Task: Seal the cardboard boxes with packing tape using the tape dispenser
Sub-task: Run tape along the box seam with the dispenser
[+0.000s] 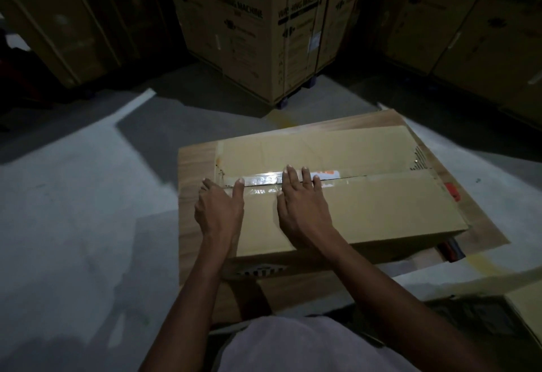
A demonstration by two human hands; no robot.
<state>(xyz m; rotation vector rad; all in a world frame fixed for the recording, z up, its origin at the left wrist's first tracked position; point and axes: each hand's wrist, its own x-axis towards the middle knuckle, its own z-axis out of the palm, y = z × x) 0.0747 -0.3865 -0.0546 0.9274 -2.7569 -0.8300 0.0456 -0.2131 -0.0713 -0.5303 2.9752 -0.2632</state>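
Note:
A closed cardboard box (366,207) lies on a low wooden board (196,163) in front of me. Shiny clear tape (264,180) covers the left part of its centre seam; the right part of the seam shows an open slit. My left hand (220,207) lies flat at the box's left end, thumb on the tape and fingers over the edge. My right hand (299,195) presses flat on the seam with straight fingers over the tape. A red object (452,190), possibly the tape dispenser, sits by the box's right end on the board.
Tall washing-machine cartons (252,28) stand close behind, with more cartons on the left (67,20) and right (469,25). Grey concrete floor (73,210) spreads to the left. Another red-and-dark object (453,250) lies at the box's near right corner. A further box corner (528,310) shows at lower right.

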